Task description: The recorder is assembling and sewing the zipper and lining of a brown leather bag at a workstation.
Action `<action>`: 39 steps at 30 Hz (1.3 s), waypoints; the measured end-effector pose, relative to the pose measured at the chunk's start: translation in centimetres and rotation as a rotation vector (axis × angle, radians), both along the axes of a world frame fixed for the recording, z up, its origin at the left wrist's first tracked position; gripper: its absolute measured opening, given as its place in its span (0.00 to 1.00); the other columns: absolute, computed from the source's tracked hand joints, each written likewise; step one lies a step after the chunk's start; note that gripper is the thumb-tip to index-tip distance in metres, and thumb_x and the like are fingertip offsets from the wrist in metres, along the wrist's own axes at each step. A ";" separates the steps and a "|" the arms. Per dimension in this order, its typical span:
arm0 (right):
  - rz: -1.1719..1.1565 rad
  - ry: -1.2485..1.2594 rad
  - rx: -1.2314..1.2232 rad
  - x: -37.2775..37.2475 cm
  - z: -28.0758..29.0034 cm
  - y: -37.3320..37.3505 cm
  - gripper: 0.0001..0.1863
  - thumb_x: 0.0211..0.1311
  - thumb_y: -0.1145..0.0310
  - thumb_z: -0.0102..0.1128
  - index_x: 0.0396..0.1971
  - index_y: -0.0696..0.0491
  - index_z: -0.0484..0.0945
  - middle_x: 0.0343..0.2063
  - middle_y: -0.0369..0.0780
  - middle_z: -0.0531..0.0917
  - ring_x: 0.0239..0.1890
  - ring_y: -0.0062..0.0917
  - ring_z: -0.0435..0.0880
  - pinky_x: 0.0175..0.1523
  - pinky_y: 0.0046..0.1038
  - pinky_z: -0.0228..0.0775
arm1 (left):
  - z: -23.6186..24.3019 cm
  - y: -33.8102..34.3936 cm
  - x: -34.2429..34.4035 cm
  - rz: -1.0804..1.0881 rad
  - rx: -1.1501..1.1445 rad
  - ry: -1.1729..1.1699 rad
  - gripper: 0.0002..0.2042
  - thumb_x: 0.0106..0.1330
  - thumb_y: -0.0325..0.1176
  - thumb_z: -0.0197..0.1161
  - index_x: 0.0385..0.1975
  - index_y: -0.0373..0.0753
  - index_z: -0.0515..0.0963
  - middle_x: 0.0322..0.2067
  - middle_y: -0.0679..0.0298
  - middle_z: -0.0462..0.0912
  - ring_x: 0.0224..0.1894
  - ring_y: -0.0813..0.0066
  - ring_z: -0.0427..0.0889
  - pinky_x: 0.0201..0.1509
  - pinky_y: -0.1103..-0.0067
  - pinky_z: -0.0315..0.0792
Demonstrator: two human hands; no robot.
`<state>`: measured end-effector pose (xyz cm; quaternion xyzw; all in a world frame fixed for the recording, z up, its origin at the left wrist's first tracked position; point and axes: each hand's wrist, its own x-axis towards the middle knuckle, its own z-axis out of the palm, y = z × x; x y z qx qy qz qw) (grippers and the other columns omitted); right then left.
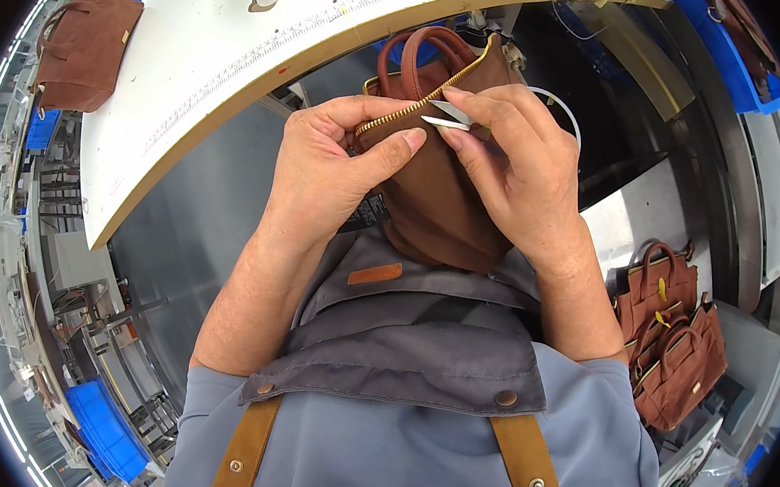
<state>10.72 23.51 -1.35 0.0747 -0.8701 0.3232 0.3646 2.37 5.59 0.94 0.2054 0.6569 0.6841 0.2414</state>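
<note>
A brown bag (444, 197) with a yellow-toothed zipper and reddish-brown handles is held up in front of my chest. My left hand (328, 161) pinches the bag's upper edge at the zipper (383, 118), thumb pressed on the fabric just below the teeth. My right hand (524, 167) is closed on small metal snips (447, 120), whose pale blades lie against the bag close below the zipper, near my left thumb. The inside of the bag is mostly hidden.
A white curved-looking table (173, 89) with a printed ruler spans ahead, carrying another brown bag (84, 55) at left. More brown bags (674, 362) are at lower right. Blue bins (758, 85) stand at upper right and lower left. A grey apron (390, 363) covers my front.
</note>
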 end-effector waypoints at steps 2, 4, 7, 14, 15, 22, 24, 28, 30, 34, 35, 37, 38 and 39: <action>0.003 0.005 0.003 0.0 0.1 0.0 0.14 0.56 0.70 0.70 0.42 0.55 0.81 0.33 0.38 0.83 0.31 0.30 0.86 0.32 0.28 0.78 | 0.0 0.0 0.0 0.006 -0.008 0.011 0.11 0.61 0.24 0.70 0.44 0.33 0.84 0.33 0.67 0.87 0.34 0.87 0.82 0.40 0.88 0.76; 0.004 0.010 0.007 0.0 0.1 0.0 0.13 0.56 0.70 0.70 0.42 0.55 0.81 0.33 0.38 0.83 0.31 0.30 0.86 0.32 0.28 0.78 | 0.0 0.0 0.0 0.004 -0.010 0.017 0.11 0.61 0.24 0.71 0.44 0.33 0.84 0.34 0.67 0.87 0.34 0.87 0.82 0.40 0.88 0.75; -0.001 0.004 0.003 0.1 0.0 0.0 0.13 0.56 0.70 0.70 0.42 0.55 0.81 0.34 0.38 0.84 0.31 0.30 0.86 0.32 0.28 0.78 | -0.1 -0.1 0.0 0.004 -0.011 0.014 0.11 0.61 0.24 0.71 0.44 0.32 0.84 0.34 0.67 0.86 0.33 0.87 0.81 0.40 0.88 0.75; -0.003 -0.002 0.011 0.0 0.1 0.2 0.14 0.56 0.70 0.70 0.42 0.54 0.81 0.33 0.38 0.83 0.31 0.30 0.86 0.32 0.28 0.77 | -0.2 0.0 0.0 0.006 0.004 0.019 0.11 0.62 0.24 0.70 0.44 0.32 0.84 0.33 0.67 0.86 0.33 0.87 0.81 0.39 0.88 0.75; -0.004 -0.004 0.015 0.0 0.1 0.2 0.14 0.56 0.70 0.70 0.42 0.54 0.81 0.33 0.38 0.83 0.31 0.30 0.86 0.32 0.28 0.77 | -0.1 0.1 0.0 0.006 0.003 0.019 0.11 0.62 0.24 0.70 0.44 0.32 0.84 0.33 0.67 0.86 0.33 0.87 0.81 0.39 0.88 0.75; -0.017 0.027 0.031 -0.2 -0.1 0.0 0.13 0.55 0.70 0.70 0.41 0.53 0.81 0.32 0.36 0.83 0.28 0.28 0.85 0.29 0.27 0.76 | -0.2 0.0 0.1 0.016 -0.012 0.010 0.11 0.61 0.23 0.70 0.43 0.32 0.84 0.32 0.68 0.86 0.33 0.88 0.80 0.38 0.88 0.74; -0.037 0.057 0.073 -0.3 -0.5 -0.2 0.12 0.55 0.70 0.70 0.40 0.53 0.82 0.32 0.36 0.83 0.27 0.27 0.85 0.28 0.26 0.76 | -0.2 0.0 0.2 0.016 -0.023 0.014 0.11 0.61 0.23 0.70 0.43 0.32 0.84 0.32 0.68 0.86 0.32 0.88 0.80 0.37 0.88 0.74; -0.055 0.097 0.108 -0.4 -1.3 -0.7 0.10 0.56 0.71 0.69 0.39 0.53 0.82 0.32 0.36 0.83 0.26 0.27 0.84 0.27 0.26 0.75 | -0.3 -0.1 0.2 0.009 -0.024 0.018 0.10 0.61 0.23 0.70 0.43 0.33 0.84 0.32 0.68 0.86 0.32 0.88 0.80 0.37 0.88 0.74; -0.035 0.069 0.102 -0.4 -1.4 -0.6 0.11 0.55 0.69 0.70 0.38 0.53 0.82 0.31 0.36 0.83 0.28 0.28 0.85 0.29 0.27 0.76 | -0.3 -0.1 0.2 0.000 -0.021 0.007 0.10 0.61 0.23 0.70 0.43 0.33 0.84 0.32 0.68 0.86 0.32 0.88 0.80 0.37 0.88 0.74; 0.065 0.115 -0.013 -0.9 0.5 1.8 0.19 0.51 0.62 0.74 0.42 0.52 0.82 0.38 0.40 0.83 0.37 0.33 0.86 0.37 0.29 0.80 | -0.1 -0.2 -0.1 0.019 0.006 0.035 0.10 0.61 0.23 0.70 0.42 0.33 0.85 0.32 0.68 0.86 0.33 0.87 0.80 0.40 0.87 0.74; 0.135 0.035 -0.130 -1.0 1.2 2.3 0.21 0.51 0.61 0.75 0.45 0.52 0.82 0.41 0.41 0.83 0.40 0.34 0.86 0.42 0.30 0.80 | -0.1 -0.4 -0.3 -0.007 -0.007 0.041 0.10 0.61 0.23 0.70 0.42 0.33 0.85 0.32 0.68 0.86 0.33 0.87 0.80 0.40 0.87 0.75; 0.272 -0.036 -0.325 -2.6 0.0 3.4 0.21 0.54 0.62 0.73 0.47 0.54 0.81 0.42 0.40 0.84 0.40 0.32 0.85 0.47 0.29 0.77 | -0.2 -0.3 -0.7 -0.045 -0.005 0.042 0.10 0.61 0.24 0.71 0.42 0.33 0.85 0.33 0.68 0.86 0.34 0.87 0.80 0.41 0.87 0.75; 0.267 -0.034 -0.324 -3.1 -0.3 4.1 0.21 0.54 0.62 0.73 0.47 0.54 0.81 0.42 0.40 0.84 0.40 0.32 0.85 0.47 0.29 0.77 | -0.1 -0.4 -1.0 -0.075 -0.004 0.044 0.10 0.61 0.24 0.71 0.42 0.33 0.85 0.33 0.68 0.86 0.34 0.88 0.80 0.41 0.87 0.74; 0.328 -0.124 -0.287 -3.6 -0.5 4.8 0.19 0.57 0.63 0.71 0.46 0.55 0.81 0.41 0.39 0.84 0.40 0.29 0.84 0.48 0.28 0.76 | 0.0 -0.5 -1.4 -0.076 -0.003 0.045 0.10 0.61 0.24 0.71 0.42 0.33 0.85 0.33 0.68 0.86 0.34 0.88 0.80 0.41 0.87 0.74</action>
